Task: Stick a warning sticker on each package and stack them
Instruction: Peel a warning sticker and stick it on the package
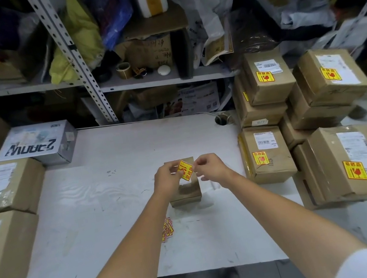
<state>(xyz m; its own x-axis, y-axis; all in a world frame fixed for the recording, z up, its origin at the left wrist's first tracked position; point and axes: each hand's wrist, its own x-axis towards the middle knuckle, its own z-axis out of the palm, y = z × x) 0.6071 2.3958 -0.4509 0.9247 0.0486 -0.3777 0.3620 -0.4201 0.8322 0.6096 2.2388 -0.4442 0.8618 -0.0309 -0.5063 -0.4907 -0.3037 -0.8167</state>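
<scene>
boxes first: the right side of the frame has a stack of brown packages (276, 172), four of them showing a yellow sticker on top. the left side has three more brown boxes (7, 186), two with white shipping labels, plus one silver box (36, 144) with big dark lettering that's upside down from here, can't read it properly. one small brown package (185, 192) sits mid-frame on the white table (105, 211), right under the hands. left hand (167, 178) and right hand (208, 167) both pinch one warning sticker (185, 169) by its edges, just above that package. it's yellow with red print, tilted. a small heap of loose stickers (166, 229) lies lower down.
</scene>
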